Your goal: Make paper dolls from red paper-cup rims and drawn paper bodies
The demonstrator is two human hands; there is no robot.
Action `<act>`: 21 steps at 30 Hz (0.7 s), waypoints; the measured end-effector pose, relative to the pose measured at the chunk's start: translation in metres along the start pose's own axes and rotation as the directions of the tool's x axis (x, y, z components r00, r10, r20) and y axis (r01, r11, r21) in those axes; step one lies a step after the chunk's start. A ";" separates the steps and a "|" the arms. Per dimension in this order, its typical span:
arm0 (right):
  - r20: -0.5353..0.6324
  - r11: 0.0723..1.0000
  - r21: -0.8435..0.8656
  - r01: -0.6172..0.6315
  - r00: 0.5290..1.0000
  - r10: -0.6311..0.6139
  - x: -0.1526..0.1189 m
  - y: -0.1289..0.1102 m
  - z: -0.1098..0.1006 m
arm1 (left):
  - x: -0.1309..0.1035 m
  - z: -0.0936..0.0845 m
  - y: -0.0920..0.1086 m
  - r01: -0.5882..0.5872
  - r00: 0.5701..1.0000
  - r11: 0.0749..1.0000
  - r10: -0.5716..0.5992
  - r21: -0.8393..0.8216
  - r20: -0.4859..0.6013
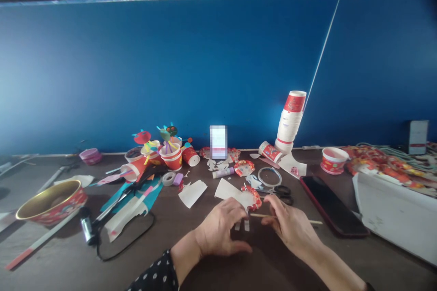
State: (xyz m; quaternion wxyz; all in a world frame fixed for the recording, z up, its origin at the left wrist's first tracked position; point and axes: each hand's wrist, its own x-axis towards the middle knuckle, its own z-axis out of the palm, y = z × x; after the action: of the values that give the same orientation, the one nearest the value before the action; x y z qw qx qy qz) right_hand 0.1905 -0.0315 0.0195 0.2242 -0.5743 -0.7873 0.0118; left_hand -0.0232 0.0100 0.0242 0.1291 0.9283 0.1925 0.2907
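Observation:
Above the dark table, my left hand (221,227) has its thumb spread wide from the bent fingers. Its fingertips are by small white paper strips (246,225); whether they touch them is hard to tell. My right hand (293,229) is curled around a thin wooden stick (256,215), which sticks out on both sides. Just beyond the hands lie a red patterned paper scrap (253,198) and a white paper piece (230,190). Black-handled scissors (283,191) rest past my right hand, near a roll of clear tape (269,176).
A phone (332,207) lies to the right, beside a large white sheet (396,220). Stacked paper cups (290,122) lean near the blue wall. At left are decorated cups (170,160), a gold-lined bowl (51,202) and a black corded tool (88,227). A glue stick (223,173) lies mid-table.

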 end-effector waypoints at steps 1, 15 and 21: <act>0.018 1.000 -0.019 0.003 1.000 -0.003 -0.001 -0.003 0.000 | 0.000 0.003 0.000 -0.021 0.999 0.999 0.020 0.043 0.029; 0.159 0.997 0.040 0.067 0.985 -0.072 -0.007 -0.008 0.006 | -0.005 0.019 0.007 -0.136 0.974 0.908 0.050 0.395 0.221; 0.148 0.995 0.083 0.062 0.986 -0.074 -0.006 -0.010 0.004 | -0.006 0.026 0.006 0.082 0.987 0.971 -0.111 0.226 0.119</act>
State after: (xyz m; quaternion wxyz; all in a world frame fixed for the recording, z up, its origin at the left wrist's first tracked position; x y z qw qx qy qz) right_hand 0.1814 -0.0392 0.0173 0.1866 -0.5354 -0.8200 0.0782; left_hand -0.0107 -0.0017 0.0024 0.0516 0.9435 0.2595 0.1994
